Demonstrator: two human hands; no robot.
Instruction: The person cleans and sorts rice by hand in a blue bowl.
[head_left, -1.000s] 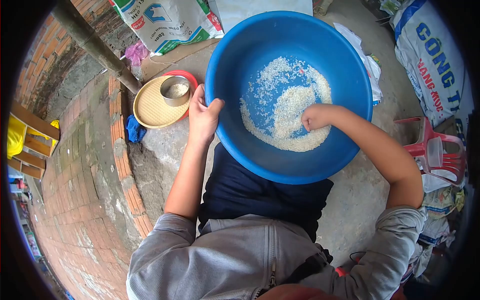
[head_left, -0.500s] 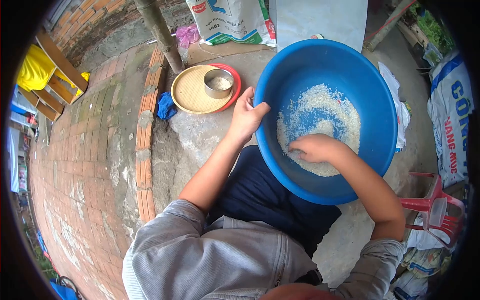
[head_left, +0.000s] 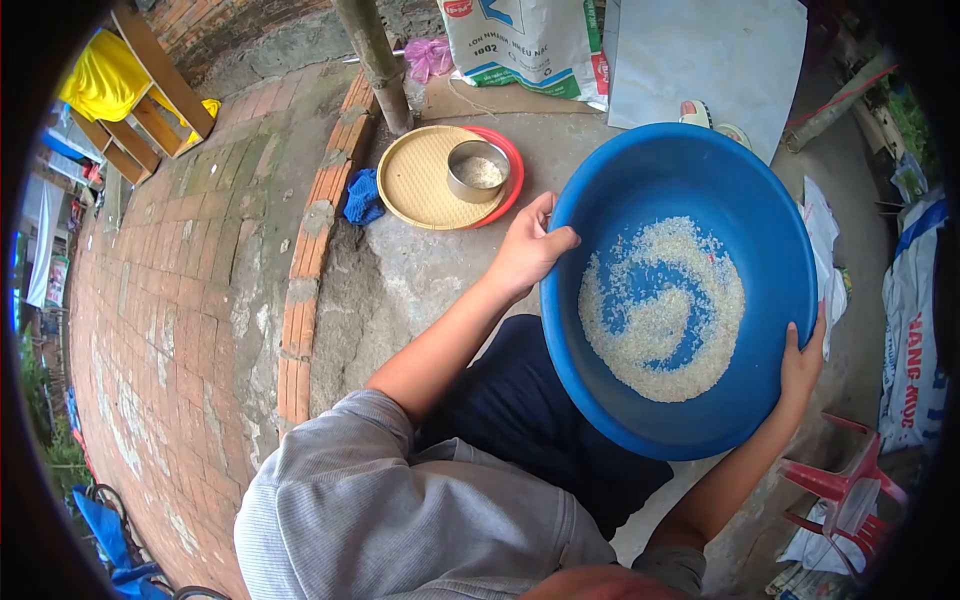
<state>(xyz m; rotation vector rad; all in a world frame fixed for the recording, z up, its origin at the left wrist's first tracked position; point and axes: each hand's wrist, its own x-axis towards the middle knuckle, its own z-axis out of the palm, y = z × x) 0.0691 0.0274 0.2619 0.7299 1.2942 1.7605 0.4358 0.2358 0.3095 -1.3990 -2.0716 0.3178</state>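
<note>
Out of the rice (head_left: pixel 665 310) and onto the far rim, the right hand (head_left: pixel 800 365) now grips the blue basin (head_left: pixel 610 400) held over the lap opposite the clasping left hand (head_left: pixel 528 250) (thumb hooked inside), so a careless tilt could spill grains.

Open concrete floor (head_left: pixel 420 280) lies between the blue basin (head_left: pixel 640 180) and the brick edging (head_left: pixel 305 290); passage free there. Ahead-left of the basin: woven tray (head_left: pixel 420 185) on a red plate (head_left: pixel 508 190), with a metal tin (head_left: pixel 478 170) standing on the tray, a blue cloth (head_left: pixel 362 198) just beside it, and a post (head_left: pixel 378 60) behind. Feed sack (head_left: pixel 530 40) and grey sheet (head_left: pixel 700 60) close off the far side. Right of the basin: white bags (head_left: pixel 910 330) and a red plastic chair (head_left: pixel 840 490), near the rim. Basin interior open above the rice (head_left: pixel 665 310).
</note>
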